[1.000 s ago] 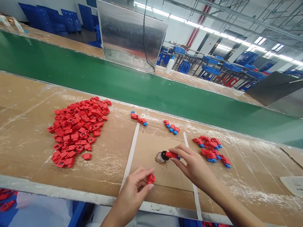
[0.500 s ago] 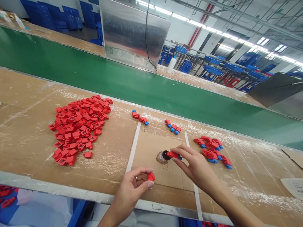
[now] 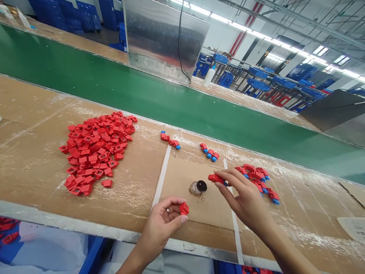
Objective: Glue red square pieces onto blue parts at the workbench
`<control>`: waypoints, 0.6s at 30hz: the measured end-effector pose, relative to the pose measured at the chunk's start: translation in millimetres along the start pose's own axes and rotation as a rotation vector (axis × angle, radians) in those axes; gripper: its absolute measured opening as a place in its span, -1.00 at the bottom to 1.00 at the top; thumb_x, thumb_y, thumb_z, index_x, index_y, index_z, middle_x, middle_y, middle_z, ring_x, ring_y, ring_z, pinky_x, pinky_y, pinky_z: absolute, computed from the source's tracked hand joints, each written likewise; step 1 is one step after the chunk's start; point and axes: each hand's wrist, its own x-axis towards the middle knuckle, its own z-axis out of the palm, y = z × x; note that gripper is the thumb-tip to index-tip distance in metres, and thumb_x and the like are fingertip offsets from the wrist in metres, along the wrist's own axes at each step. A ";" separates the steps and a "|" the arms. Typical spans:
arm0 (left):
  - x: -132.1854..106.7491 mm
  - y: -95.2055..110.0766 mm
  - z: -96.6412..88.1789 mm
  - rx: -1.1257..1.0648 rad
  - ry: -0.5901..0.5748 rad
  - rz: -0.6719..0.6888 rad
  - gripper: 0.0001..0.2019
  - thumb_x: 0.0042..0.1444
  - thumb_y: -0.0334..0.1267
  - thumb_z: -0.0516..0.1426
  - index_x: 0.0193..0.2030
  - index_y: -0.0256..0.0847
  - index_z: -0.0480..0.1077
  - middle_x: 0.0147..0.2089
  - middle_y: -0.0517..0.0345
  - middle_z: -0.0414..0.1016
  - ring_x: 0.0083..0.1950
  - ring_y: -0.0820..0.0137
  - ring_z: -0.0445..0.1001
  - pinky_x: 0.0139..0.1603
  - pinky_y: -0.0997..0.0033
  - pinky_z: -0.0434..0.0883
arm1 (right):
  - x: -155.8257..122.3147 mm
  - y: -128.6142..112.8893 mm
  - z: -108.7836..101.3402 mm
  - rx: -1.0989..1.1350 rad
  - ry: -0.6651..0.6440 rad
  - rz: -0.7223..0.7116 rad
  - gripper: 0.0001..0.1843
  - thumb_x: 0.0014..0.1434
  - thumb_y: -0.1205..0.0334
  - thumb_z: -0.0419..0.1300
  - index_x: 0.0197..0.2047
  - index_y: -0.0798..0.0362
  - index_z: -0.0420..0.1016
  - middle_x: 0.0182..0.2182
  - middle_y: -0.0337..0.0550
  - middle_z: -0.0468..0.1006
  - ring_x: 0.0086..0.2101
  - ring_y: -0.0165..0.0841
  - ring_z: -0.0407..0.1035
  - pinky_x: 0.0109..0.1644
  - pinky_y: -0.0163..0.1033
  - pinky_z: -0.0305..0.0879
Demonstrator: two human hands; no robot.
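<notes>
— What are the hands doing?

— The left hand (image 3: 161,230), ring on one finger, is curled half closed, with its thumb and fingertips (image 3: 182,219) pinching one red plastic piece (image 3: 184,208). The right hand (image 3: 246,199) is open at the back but pinched at the front, thumb and forefinger holding one red piece with a blue end (image 3: 216,179).

— What's between them?

— One small glass jar (image 3: 196,188), seemingly on its side, with a round black end just beside that blue-ended piece, not touching it. Brown grains (image 3: 196,197) lie scattered round it on a cardboard sheet (image 3: 182,179), between two white tape strips (image 3: 161,175).

— And farther out?

— Three groups of red-and-blue pieces: about two (image 3: 169,140), about three (image 3: 209,151), and roughly eight (image 3: 255,176), partly behind the right hand. To the left sits one heap of red pieces (image 3: 94,152), too many to count, with one piece (image 3: 107,183) just apart. Beyond runs one green conveyor belt (image 3: 85,91).
</notes>
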 end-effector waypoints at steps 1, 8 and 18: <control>-0.2 0.0 -0.6 -0.002 -0.002 -0.001 -0.68 -0.02 -0.25 0.36 -0.11 -0.19 0.48 -0.26 0.17 0.51 -0.23 0.50 0.43 -0.13 0.54 0.36 | 0.0 -0.1 0.2 -0.005 -0.017 -0.006 -0.78 0.34 0.24 0.09 0.03 0.04 0.43 -0.13 -0.07 0.50 -0.14 -0.28 0.42 -0.11 -0.17 0.44; 0.1 -1.1 -2.0 -0.012 -0.030 -0.004 -0.69 -0.01 -0.28 0.35 -0.10 -0.18 0.47 -0.26 0.19 0.51 -0.22 0.51 0.44 -0.13 0.55 0.35 | -3.2 -1.0 7.2 0.028 0.022 0.019 -0.78 0.34 0.23 0.09 0.01 0.04 0.43 -0.14 -0.07 0.49 -0.16 -0.30 0.42 -0.10 -0.17 0.44; 0.0 0.1 -0.6 0.003 -0.050 -0.005 -0.69 0.01 -0.28 0.34 -0.09 -0.19 0.48 -0.27 0.18 0.50 -0.23 0.51 0.42 -0.14 0.53 0.35 | -4.6 7.9 10.3 0.187 -0.066 0.238 -0.70 0.34 0.05 0.08 -0.03 0.03 0.51 -0.16 -0.03 0.57 -0.19 -0.24 0.47 -0.15 -0.11 0.43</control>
